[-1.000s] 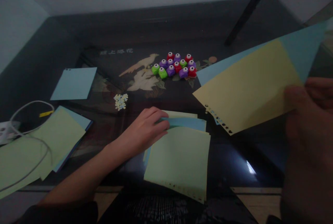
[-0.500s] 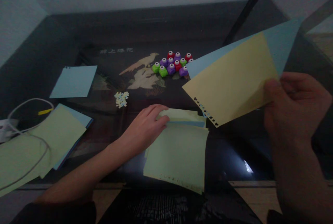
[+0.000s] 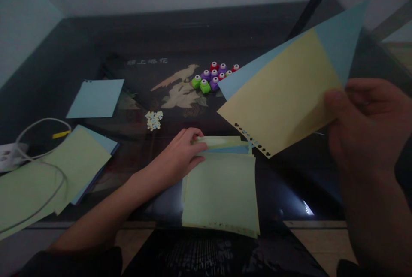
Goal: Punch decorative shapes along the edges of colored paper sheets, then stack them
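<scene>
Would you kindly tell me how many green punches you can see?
3 green punches: two at the cluster's left end, one further right; the held paper may hide more.

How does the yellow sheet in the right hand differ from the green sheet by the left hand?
The yellow sheet is held up, tilted, by the right hand; the green sheet lies flat on a stack, under the left hand. Yellow is backed by a blue sheet. Both have a punched edge.

punches (image 3: 214, 76): cluster partly hidden at 3 o'clock by held sheets (image 3: 283, 92) | right hand (image 3: 367, 127): blurred, wrist cut off at 5 o'clock | green pile (image 3: 48, 174): cut off at 9 o'clock edge | table print (image 3: 180, 90): characters too small to be read | confetti (image 3: 154, 120): shapes too small to be told
</scene>
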Demonstrator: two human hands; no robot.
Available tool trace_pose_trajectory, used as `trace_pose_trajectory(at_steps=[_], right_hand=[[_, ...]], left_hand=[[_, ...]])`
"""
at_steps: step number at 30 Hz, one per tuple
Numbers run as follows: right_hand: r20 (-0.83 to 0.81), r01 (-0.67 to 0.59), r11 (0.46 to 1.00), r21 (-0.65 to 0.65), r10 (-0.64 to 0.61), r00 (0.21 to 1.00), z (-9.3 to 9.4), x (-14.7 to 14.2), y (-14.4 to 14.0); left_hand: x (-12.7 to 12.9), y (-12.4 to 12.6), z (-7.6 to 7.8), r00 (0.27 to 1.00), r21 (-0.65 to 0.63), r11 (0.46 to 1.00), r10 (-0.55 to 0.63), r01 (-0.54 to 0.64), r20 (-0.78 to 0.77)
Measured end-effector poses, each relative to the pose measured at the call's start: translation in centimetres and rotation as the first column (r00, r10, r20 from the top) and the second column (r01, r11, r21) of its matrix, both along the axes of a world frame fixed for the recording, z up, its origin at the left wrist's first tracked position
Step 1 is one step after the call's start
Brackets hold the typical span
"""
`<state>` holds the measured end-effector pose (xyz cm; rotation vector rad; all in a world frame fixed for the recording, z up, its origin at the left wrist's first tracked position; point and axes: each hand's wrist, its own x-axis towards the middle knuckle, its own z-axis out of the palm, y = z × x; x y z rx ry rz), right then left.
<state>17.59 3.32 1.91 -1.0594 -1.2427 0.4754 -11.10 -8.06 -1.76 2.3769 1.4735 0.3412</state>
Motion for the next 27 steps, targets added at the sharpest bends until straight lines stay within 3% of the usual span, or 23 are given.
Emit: trace_pose_trajectory(at_steps=[13,22,27], right_hand=[[-0.045,-0.047,0.997,-0.066,0.044,0.998,-1.0,0.0,0.1],[-0.184,-0.022,0.98,0.198,0.059,0.981,-1.8,-0.1,1.2],[-0.272,-0.119,0.983,0.141,0.154,0.95,-2.6,-1.5,0.7]], left_hand=[[-0.1,0.2,0.0,0.999,-0.027,0.999,-0.018,0.019,0.039],[0.3,-0.5,0.4,0.997,0.01,0.999,-0.042,0.041,0.06],[0.6,-0.8,0.8,0.991,0.083,0.995,-0.067,0.057,0.118]])
